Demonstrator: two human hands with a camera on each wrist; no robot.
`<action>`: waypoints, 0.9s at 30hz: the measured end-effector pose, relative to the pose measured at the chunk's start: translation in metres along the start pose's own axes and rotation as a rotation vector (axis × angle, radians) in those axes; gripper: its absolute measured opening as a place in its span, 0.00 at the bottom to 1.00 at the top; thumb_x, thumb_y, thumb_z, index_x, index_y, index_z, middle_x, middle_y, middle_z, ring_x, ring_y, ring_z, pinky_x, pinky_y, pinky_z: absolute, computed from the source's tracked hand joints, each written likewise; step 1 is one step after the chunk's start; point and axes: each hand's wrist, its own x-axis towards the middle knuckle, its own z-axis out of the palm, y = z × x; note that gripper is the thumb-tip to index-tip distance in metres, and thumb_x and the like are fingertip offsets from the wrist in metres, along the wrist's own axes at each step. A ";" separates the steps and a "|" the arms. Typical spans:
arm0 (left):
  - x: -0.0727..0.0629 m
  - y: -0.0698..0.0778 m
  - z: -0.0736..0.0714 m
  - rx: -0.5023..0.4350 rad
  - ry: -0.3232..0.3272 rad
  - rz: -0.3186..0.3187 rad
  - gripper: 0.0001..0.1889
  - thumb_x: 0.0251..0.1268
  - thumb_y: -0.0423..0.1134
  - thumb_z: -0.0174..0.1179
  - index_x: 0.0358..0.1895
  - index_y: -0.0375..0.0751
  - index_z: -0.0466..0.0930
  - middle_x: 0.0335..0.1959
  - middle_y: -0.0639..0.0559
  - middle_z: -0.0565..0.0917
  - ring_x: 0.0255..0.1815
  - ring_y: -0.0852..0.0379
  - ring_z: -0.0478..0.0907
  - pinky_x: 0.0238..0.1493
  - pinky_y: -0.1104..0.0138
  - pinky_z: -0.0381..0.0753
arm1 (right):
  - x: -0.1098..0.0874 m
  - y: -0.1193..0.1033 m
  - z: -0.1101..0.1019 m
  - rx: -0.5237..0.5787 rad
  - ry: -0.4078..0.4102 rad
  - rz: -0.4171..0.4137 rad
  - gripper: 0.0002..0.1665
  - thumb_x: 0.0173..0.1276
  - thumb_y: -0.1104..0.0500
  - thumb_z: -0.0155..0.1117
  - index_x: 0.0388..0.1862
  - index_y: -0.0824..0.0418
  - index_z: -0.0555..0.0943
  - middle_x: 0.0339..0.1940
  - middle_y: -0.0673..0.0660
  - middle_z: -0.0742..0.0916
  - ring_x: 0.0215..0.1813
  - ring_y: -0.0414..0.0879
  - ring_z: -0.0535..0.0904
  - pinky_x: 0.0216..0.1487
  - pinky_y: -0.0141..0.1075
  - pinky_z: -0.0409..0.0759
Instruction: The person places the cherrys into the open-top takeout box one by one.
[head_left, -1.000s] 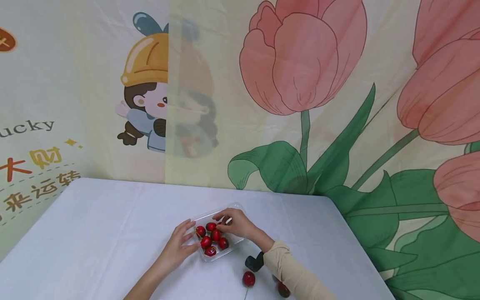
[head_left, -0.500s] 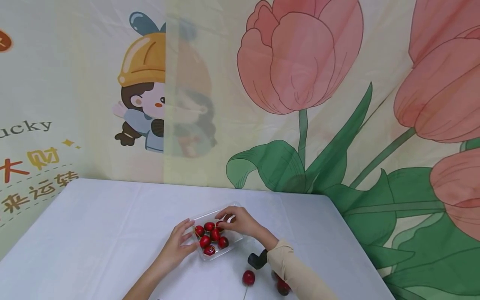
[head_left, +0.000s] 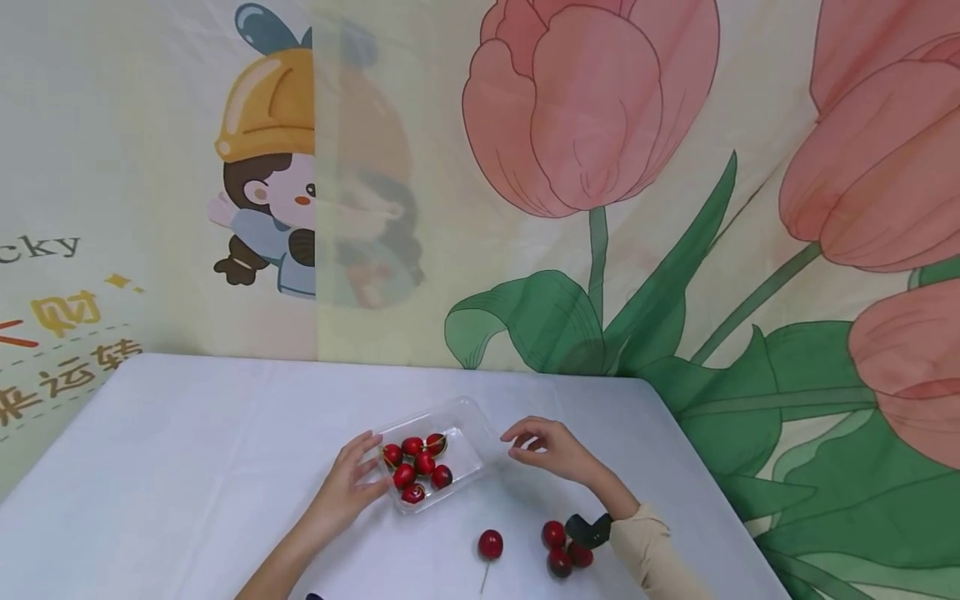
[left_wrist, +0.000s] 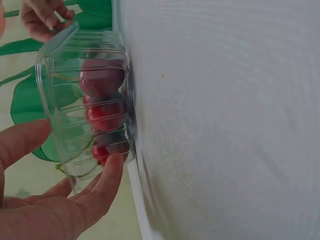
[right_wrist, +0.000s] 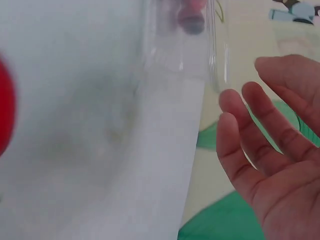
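A clear plastic punnet (head_left: 474, 462) lies on the white table with several red cherries (head_left: 424, 463) gathered in its left part. Spread fingers of my left hand (head_left: 347, 482) touch the punnet's left end. In the left wrist view that hand (left_wrist: 60, 212) has fingertips against the ribbed clear wall (left_wrist: 60, 105), cherries showing through it. To the right of the punnet, apart from it, my right hand (head_left: 553, 450) hovers with loosely bent fingers and nothing in them. The right wrist view shows this hand (right_wrist: 285, 165) holding nothing.
One cherry (head_left: 491, 544) with a long stem lies on the table in front of the punnet. Several more cherries (head_left: 557, 562) sit clustered to its right, below a black wrist device (head_left: 588, 531). A printed tulip backdrop (head_left: 585, 108) hangs behind the table.
My right hand has let go of a cherry in the punnet and moved right, out past its edge. The left hand stays at the punnet's left end. The head view has shifted slightly.
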 end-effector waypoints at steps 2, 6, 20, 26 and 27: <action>0.001 0.000 -0.001 -0.001 -0.001 0.003 0.35 0.59 0.23 0.63 0.70 0.23 0.57 0.73 0.28 0.51 0.67 0.26 0.63 0.59 0.53 0.78 | -0.013 0.005 -0.008 -0.001 -0.016 0.021 0.14 0.66 0.62 0.67 0.49 0.65 0.83 0.47 0.62 0.85 0.44 0.44 0.81 0.46 0.33 0.84; 0.002 -0.001 0.000 -0.006 0.000 0.024 0.35 0.59 0.22 0.62 0.69 0.22 0.57 0.73 0.27 0.51 0.67 0.25 0.64 0.58 0.53 0.79 | -0.038 0.014 -0.018 0.008 -0.064 0.073 0.14 0.67 0.63 0.66 0.50 0.67 0.82 0.47 0.64 0.85 0.43 0.40 0.80 0.45 0.32 0.84; 0.002 0.000 -0.006 0.033 -0.003 0.001 0.35 0.61 0.25 0.63 0.70 0.23 0.57 0.73 0.28 0.49 0.67 0.25 0.63 0.58 0.52 0.78 | -0.099 0.057 -0.033 0.117 -0.164 0.246 0.14 0.65 0.64 0.66 0.49 0.68 0.82 0.44 0.61 0.86 0.36 0.38 0.79 0.38 0.29 0.81; 0.003 0.001 -0.004 0.042 -0.011 -0.010 0.36 0.61 0.25 0.63 0.70 0.22 0.57 0.73 0.28 0.50 0.67 0.25 0.63 0.59 0.52 0.77 | -0.107 0.063 -0.028 0.135 -0.177 0.233 0.16 0.63 0.65 0.68 0.49 0.70 0.81 0.42 0.62 0.86 0.36 0.37 0.79 0.37 0.28 0.81; 0.003 0.001 -0.003 0.043 -0.012 -0.011 0.36 0.61 0.25 0.63 0.70 0.22 0.57 0.73 0.28 0.50 0.67 0.25 0.63 0.59 0.52 0.77 | -0.107 0.063 -0.028 0.135 -0.176 0.220 0.16 0.63 0.65 0.68 0.48 0.71 0.81 0.41 0.62 0.86 0.36 0.37 0.79 0.36 0.28 0.81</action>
